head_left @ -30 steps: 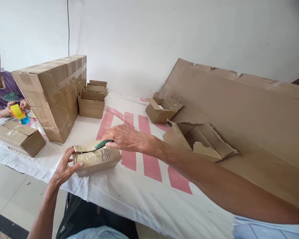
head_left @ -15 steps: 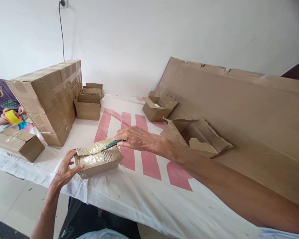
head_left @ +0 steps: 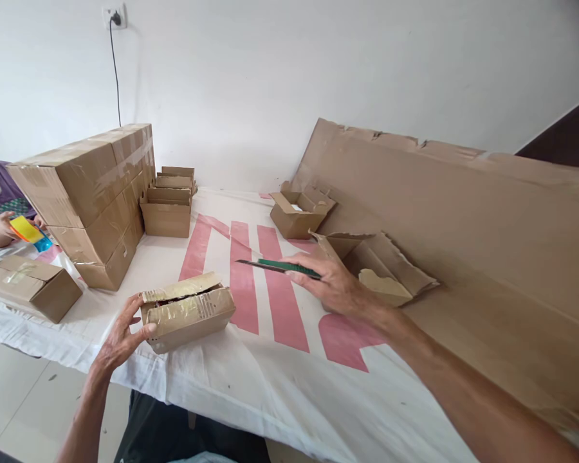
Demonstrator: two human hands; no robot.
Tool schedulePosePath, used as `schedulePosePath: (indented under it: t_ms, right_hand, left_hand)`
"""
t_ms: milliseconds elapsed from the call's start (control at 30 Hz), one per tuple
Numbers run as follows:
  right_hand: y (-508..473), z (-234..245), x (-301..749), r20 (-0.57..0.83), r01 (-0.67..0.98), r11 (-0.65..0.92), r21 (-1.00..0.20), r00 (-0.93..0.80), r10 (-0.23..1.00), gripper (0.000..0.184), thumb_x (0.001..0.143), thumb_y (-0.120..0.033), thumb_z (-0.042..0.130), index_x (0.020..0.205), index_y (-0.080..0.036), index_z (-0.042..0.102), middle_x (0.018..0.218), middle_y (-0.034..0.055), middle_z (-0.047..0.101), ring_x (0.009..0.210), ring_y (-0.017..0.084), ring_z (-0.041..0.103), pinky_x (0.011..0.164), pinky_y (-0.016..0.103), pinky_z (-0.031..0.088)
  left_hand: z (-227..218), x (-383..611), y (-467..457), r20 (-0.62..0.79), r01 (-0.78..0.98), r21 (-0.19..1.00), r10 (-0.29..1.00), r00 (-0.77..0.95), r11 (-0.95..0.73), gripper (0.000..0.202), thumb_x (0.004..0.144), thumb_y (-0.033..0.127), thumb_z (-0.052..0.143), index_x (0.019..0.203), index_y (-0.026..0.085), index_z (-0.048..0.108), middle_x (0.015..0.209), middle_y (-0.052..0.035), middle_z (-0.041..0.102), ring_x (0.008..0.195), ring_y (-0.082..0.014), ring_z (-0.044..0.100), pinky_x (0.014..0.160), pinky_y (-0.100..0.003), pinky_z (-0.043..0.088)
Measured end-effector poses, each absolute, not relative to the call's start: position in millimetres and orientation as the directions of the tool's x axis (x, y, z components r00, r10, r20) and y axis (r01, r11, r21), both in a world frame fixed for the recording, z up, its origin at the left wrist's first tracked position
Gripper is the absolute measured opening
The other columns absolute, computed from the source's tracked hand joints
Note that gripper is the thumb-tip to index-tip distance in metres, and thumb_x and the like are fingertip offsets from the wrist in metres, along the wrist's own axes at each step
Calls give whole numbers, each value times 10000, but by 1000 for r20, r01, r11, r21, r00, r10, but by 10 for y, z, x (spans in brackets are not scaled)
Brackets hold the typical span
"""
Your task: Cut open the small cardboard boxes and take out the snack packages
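A small taped cardboard box (head_left: 193,321) lies near the front edge of the cloth-covered table. Its top tape is slit along the seam, and a dark gap shows between the flaps. My left hand (head_left: 128,328) grips the box's left end, thumb on the near side and fingers at the far corner. To the right of the box, my right hand (head_left: 330,283) holds a green utility knife (head_left: 289,266) above the cloth. The knife's blade is out and points left, apart from the box.
Stacked taped boxes (head_left: 91,193) stand at left, with open cartons (head_left: 166,212) beside them. Another closed box (head_left: 29,289) lies front left. A co-worker's hand (head_left: 4,226) holds a tape dispenser. At right are two open boxes (head_left: 296,218) and a big cardboard sheet (head_left: 444,206).
My right hand has drawn the knife off the box and away to the right. The box's top seam has parted into a gap. My left hand keeps its hold.
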State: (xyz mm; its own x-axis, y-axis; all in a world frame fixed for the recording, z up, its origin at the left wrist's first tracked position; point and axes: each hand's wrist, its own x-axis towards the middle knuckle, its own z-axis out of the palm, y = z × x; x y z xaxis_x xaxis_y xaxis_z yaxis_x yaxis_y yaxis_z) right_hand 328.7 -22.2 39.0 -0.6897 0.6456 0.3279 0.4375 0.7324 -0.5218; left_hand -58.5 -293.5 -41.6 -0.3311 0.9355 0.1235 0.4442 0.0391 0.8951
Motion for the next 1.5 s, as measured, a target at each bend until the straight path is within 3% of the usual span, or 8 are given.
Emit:
schedulePosePath:
  t_ms: [200,333,567,733,933,1067,1233,1500]
  right_hand:
    - [-727,-1106,3643,292,593,568,-571,-500,815,425,1038,-430,452,1361,-268,674,1170,115,730,1034,282,716,855,415,605]
    - [-932,-1597,3711,299,646,567,-511,-485,822,374,1009,-421,491,1258,-265,721,1056,122,721,981,315,681,849,471,596]
    - [-966,-927,3192,279,277,446,-851,-481,831,416,1056,-566,531,1293,-271,704,1293,104,688,1173,269,697,987,418,594]
    - [-1159,-486,2676,400,43,543,-839,-628,668,329,1077,-484,548,1219,-275,760,1298,97,696,1226,254,673,1028,411,566]
    - [-1454,-517,2516,584,142,769,-623,-570,578,188,1010,-232,619,851,-236,719,1102,75,689,1053,236,665,938,415,547]
    - [-1511,-489,2537,542,220,747,-627,-566,621,56,999,-247,640,999,-251,696,1031,65,687,997,241,671,902,412,571]
    - [-1420,-396,2412,430,375,656,-655,-528,732,427,906,-313,756,1306,-265,614,1272,113,685,1191,314,669,1004,497,585]
    - [-1311,-364,2195,296,545,566,-619,-506,810,501,873,-411,766,1318,-238,613,1219,97,707,1056,293,726,837,401,593]
  left_hand:
    - [-348,-683,-2855,170,342,938,935,-312,-56,567,975,688,639,1310,260,800,1665,-115,524,1579,-409,423,1275,-549,418]
    - [-274,-687,-2829,121,393,920,962,-246,-15,602,919,706,717,1340,281,789,1698,-132,459,1558,-433,444,1153,-500,553]
    - [-226,-683,-2873,95,461,888,978,-184,0,998,710,775,879,1565,354,581,1713,-148,393,1536,-463,448,1146,-558,542]
    - [-205,-655,-2900,91,501,865,985,-146,-5,1288,627,781,927,1706,407,331,1753,-148,312,1588,-470,355,1190,-615,483]
    - [-227,-651,-2870,75,557,831,987,-143,18,1419,615,723,963,1752,371,191,1745,-180,300,1584,-475,352,1224,-645,436]
    - [-155,-689,-2836,70,596,803,994,-85,-6,1403,630,616,990,1753,357,190,1680,-172,393,1522,-452,445,1222,-654,443]
    - [-53,-689,-2815,33,651,758,995,-93,36,1200,730,632,913,1720,326,308,1670,-169,413,1509,-432,474,1175,-585,514]
    - [-150,-343,-2600,155,803,561,927,-341,202,990,794,478,825,1653,232,399,1605,-172,462,1404,-408,572,1164,-565,517]
